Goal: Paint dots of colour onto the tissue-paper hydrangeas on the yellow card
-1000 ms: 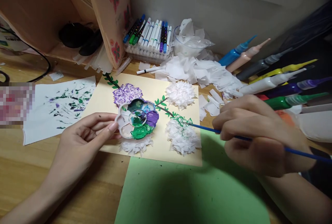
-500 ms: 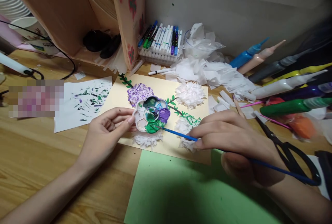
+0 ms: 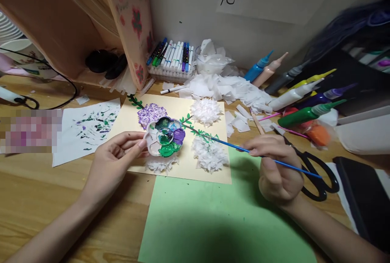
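Note:
My left hand [image 3: 114, 161] pinches a small flower-shaped paint palette [image 3: 164, 136] smeared with green and purple paint, held just above a cream sheet [image 3: 179, 108]. On that sheet are a purple paper flower [image 3: 151, 113], white tissue flowers [image 3: 206, 111] and painted green stems. My right hand [image 3: 276, 169] grips a thin blue paintbrush [image 3: 262, 156], whose tip rests by the green leaves beside a white tissue flower [image 3: 209, 155].
A green sheet [image 3: 219, 222] lies in front of me. Black scissors [image 3: 317, 173] lie right of my right hand. Paint bottles [image 3: 304, 92], a tray of markers [image 3: 170, 58], tissue scraps [image 3: 231, 88] and a paint-dabbed white paper [image 3: 88, 127] surround the sheet. A wooden shelf [image 3: 61, 23] stands at back left.
The brush tip has left the palette's green paint and swung right to the painted leaves. My right hand has drawn back to the right. My left hand still holds the palette.

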`<state>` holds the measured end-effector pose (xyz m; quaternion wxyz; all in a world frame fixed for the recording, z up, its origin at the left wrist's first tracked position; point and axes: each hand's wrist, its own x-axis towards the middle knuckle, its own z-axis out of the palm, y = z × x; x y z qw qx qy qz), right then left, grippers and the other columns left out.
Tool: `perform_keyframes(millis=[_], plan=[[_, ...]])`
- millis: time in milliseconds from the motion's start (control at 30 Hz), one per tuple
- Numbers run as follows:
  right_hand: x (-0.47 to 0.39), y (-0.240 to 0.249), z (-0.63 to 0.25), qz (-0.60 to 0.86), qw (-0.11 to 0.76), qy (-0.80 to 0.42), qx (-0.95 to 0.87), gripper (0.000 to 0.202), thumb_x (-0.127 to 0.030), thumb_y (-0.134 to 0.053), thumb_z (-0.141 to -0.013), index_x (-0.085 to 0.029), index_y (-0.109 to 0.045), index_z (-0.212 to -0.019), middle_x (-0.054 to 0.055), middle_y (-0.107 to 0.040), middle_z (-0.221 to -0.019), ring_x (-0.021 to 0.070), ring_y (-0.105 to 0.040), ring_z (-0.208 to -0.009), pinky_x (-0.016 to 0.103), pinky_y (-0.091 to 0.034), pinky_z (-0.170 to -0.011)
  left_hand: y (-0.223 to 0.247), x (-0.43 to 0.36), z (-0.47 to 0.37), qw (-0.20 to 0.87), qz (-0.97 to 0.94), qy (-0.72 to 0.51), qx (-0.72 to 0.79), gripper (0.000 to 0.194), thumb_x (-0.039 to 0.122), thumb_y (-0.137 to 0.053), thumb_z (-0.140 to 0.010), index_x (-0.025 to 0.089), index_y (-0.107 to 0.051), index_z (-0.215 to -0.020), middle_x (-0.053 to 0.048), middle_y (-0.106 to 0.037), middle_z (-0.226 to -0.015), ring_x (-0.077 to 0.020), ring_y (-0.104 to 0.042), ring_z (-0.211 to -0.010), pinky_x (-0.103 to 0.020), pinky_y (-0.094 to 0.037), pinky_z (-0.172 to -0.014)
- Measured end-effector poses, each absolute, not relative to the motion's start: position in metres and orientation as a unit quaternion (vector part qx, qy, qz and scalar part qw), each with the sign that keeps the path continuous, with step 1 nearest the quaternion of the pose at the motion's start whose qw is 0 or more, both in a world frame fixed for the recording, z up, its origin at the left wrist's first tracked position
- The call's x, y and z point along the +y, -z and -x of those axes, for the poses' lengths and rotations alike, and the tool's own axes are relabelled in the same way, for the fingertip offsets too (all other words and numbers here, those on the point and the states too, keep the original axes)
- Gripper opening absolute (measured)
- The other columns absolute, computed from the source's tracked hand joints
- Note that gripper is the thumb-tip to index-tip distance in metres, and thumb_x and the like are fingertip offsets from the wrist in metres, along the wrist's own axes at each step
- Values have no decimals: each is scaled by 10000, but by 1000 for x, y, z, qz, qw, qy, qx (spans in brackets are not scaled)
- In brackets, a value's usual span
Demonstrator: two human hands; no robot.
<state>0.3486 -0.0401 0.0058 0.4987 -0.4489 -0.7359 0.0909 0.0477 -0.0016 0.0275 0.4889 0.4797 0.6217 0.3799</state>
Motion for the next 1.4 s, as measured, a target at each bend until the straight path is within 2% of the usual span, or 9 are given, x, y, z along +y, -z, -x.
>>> perform_keyframes(millis=[133, 300, 467, 633, 733, 933, 1067, 1233, 1400], plan=[[-42, 6, -351, 451, 541, -75, -706, 125, -254, -436, -847, -271, -560, -834, 47, -632, -724, 233, -593, -682, 424, -452, -640, -31, -1, -51, 495, -461, -387, 626, 335, 391, -760, -666, 150, -673, -881, -44, -713, -855, -163, -688, -696, -236, -604, -679], [-40, 11, -352, 451, 547, -96, -699, 122, -263, -453, -844, -270, -572, -820, 45, -639, -713, 231, -592, -670, 416, -458, -627, -33, -3, -52, 499, -438, -415, 623, 229, 330, -770, -673, 182, -690, -827, 16, -710, -825, -110, -670, -669, -155, -582, -650], [-40, 11, -353, 463, 561, -94, -679, 125, -261, -462, -850, -272, -581, -816, 41, -633, -698, 229, -597, -666, 411, -458, -638, -28, -6, -49, 499, -453, -392, 626, 232, 332, -747, -704, 196, -696, -885, 7, -719, -884, -127, -679, -707, -186, -584, -686], [-39, 11, -353, 446, 529, -96, -715, 151, -186, -457, -831, -259, -586, -861, 37, -658, -744, 216, -598, -697, 397, -451, -649, -27, -5, -48, 491, -450, -400, 629, 228, 328, -753, -698, 203, -699, -882, 20, -715, -878, -113, -675, -689, -151, -573, -669], [-38, 12, -352, 446, 540, -81, -709, 172, -154, -452, -819, -248, -588, -866, 35, -664, -746, 211, -590, -696, 396, -443, -651, -27, -4, -48, 490, -451, -405, 627, 232, 327, -758, -690, 198, -701, -875, 19, -715, -863, -117, -676, -680, -150, -574, -661], [-37, 11, -352, 435, 524, -79, -728, 185, -147, -455, -806, -248, -593, -876, 34, -670, -758, 210, -595, -704, 392, -451, -649, -26, -6, -48, 499, -448, -407, 620, 197, 305, -751, -708, 215, -698, -875, 34, -714, -863, -106, -675, -689, -142, -572, -676], [-38, 11, -352, 430, 544, -73, -717, 191, -130, -450, -806, -232, -595, -875, 35, -665, -758, 202, -593, -714, 382, -455, -654, -28, -5, -48, 500, -453, -407, 616, 205, 314, -753, -704, 207, -700, -871, 29, -710, -841, -106, -673, -675, -146, -575, -673], [-37, 12, -351, 421, 516, -95, -740, 203, -114, -449, -813, -219, -593, -911, 39, -667, -808, 198, -594, -765, 378, -454, -694, -24, -4, -46, 491, -455, -411, 619, 228, 324, -760, -690, 192, -703, -866, 12, -708, -841, -114, -672, -674, -157, -583, -654], [-36, 13, -350, 418, 541, -89, -724, 196, -126, -441, -835, -221, -597, -904, 37, -664, -785, 193, -592, -749, 370, -446, -684, -13, -5, -37, 492, -462, -424, 604, 236, 327, -761, -700, 224, -690, -900, 31, -682, -844, -100, -674, -691, -157, -588, -669]])
